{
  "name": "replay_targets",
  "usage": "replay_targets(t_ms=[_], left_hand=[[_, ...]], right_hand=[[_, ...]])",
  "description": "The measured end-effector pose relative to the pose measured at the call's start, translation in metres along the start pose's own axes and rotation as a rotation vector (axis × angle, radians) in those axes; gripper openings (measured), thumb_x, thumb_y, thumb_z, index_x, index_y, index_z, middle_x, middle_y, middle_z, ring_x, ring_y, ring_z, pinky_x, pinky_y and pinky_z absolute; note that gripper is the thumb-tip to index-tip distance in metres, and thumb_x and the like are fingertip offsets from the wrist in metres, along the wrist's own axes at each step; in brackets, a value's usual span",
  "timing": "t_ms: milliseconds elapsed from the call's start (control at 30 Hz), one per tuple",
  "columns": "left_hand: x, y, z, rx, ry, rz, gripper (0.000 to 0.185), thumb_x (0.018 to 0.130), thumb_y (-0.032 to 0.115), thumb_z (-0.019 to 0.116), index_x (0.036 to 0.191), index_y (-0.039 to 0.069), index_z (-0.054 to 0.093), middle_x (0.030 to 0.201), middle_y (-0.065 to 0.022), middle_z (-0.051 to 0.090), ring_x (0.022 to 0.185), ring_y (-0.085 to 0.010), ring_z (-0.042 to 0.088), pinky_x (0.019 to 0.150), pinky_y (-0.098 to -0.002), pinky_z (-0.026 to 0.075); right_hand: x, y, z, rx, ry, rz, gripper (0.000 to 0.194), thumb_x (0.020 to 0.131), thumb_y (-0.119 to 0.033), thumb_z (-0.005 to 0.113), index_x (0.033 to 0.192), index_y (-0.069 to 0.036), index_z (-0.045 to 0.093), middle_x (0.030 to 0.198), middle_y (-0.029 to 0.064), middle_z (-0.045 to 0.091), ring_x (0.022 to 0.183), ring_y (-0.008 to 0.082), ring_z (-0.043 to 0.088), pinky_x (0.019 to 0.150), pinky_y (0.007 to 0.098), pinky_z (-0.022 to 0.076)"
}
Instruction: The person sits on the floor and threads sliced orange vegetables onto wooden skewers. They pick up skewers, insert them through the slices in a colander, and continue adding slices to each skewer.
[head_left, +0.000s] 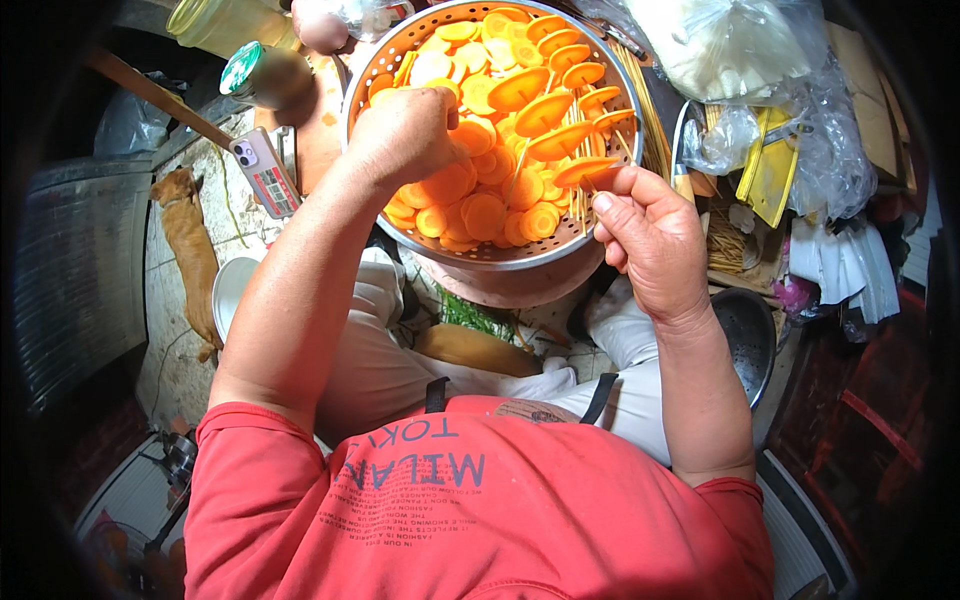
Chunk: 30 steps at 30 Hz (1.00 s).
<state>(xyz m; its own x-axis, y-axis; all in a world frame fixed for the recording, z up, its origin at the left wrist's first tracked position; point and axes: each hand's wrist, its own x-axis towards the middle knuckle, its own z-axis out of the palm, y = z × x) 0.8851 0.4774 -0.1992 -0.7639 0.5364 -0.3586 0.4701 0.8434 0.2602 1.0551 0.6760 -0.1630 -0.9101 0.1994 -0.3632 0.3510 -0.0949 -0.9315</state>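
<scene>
A perforated metal colander (450, 259) in front of me is heaped with round carrot slices (480, 214). My left hand (409, 139) reaches into the heap from the left, fingers bent down; the fingertips are hidden, so whether they grip a slice is unclear. At the right rim, my right hand (649, 232) pinches a thin wooden skewer beside a carrot slice (585, 171); its fingers cover much of the stick. Other large slices stand spaced apart on skewers (626, 146) along the colander's right side, above several bare sticks.
The colander rests on a pinkish round support (517, 289). Right of it lie wooden sticks (649, 112), plastic bags (720, 45), a yellow tool (765, 169) and a dark pan (742, 337). Left are a phone (262, 172), a lidded jar (266, 75) and a dog (187, 255) on the floor.
</scene>
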Motion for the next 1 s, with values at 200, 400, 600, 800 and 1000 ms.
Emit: replay_targets(t_ms=[200, 400, 600, 800, 1000], left_hand=[[-0.004, 0.013, 0.002, 0.302, -0.156, 0.009, 0.021, 0.076, 0.018, 0.062, 0.09, 0.006, 0.072, 0.091, -0.0123, 0.071, 0.088, -0.0284, 0.069, 0.074, -0.0407, 0.055], [-0.008, 0.021, 0.019, 0.356, -0.125, -0.001, 0.023, 0.072, 0.019, 0.064, 0.09, 0.004, 0.066, 0.085, -0.0138, 0.07, 0.084, -0.0305, 0.068, 0.072, -0.0414, 0.054], [-0.003, 0.016, 0.02, 0.295, -0.156, -0.007, 0.024, 0.074, 0.021, 0.063, 0.09, 0.004, 0.067, 0.086, -0.0149, 0.07, 0.085, -0.0314, 0.068, 0.073, -0.0418, 0.054], [-0.004, 0.012, 0.02, 0.245, -0.18, 0.0, 0.022, 0.072, 0.018, 0.063, 0.088, 0.004, 0.068, 0.086, -0.0162, 0.069, 0.087, -0.0322, 0.067, 0.075, -0.0416, 0.054], [-0.006, 0.009, 0.018, 0.183, -0.209, -0.009, 0.02, 0.068, 0.017, 0.065, 0.084, 0.006, 0.068, 0.083, -0.015, 0.069, 0.079, -0.0299, 0.066, 0.07, -0.0386, 0.053]], right_hand=[[-0.002, -0.003, -0.001, 0.011, 0.01, 0.022, 0.011, 0.092, -0.009, 0.06, 0.097, 0.0, 0.061, 0.071, -0.001, 0.061, 0.055, 0.0007, 0.049, 0.048, 0.015, 0.0407], [-0.003, -0.002, -0.001, -0.001, -0.001, 0.029, 0.011, 0.092, -0.009, 0.061, 0.098, 0.0, 0.061, 0.071, -0.0004, 0.061, 0.054, 0.0008, 0.048, 0.048, 0.0154, 0.0397], [-0.005, 0.0, 0.0, -0.018, -0.025, 0.04, 0.015, 0.092, -0.01, 0.06, 0.105, -0.001, 0.061, 0.072, -0.0024, 0.058, 0.054, 0.0005, 0.048, 0.047, 0.0135, 0.0388], [-0.007, 0.002, 0.001, -0.003, -0.057, 0.043, 0.019, 0.091, -0.01, 0.062, 0.108, 0.0, 0.059, 0.075, -0.0014, 0.059, 0.058, 0.0007, 0.05, 0.048, 0.0136, 0.0409], [-0.007, 0.002, 0.004, -0.003, -0.033, 0.034, 0.011, 0.091, -0.009, 0.061, 0.098, 0.0, 0.062, 0.07, -0.0033, 0.059, 0.055, 0.0007, 0.047, 0.05, 0.0171, 0.0403]])
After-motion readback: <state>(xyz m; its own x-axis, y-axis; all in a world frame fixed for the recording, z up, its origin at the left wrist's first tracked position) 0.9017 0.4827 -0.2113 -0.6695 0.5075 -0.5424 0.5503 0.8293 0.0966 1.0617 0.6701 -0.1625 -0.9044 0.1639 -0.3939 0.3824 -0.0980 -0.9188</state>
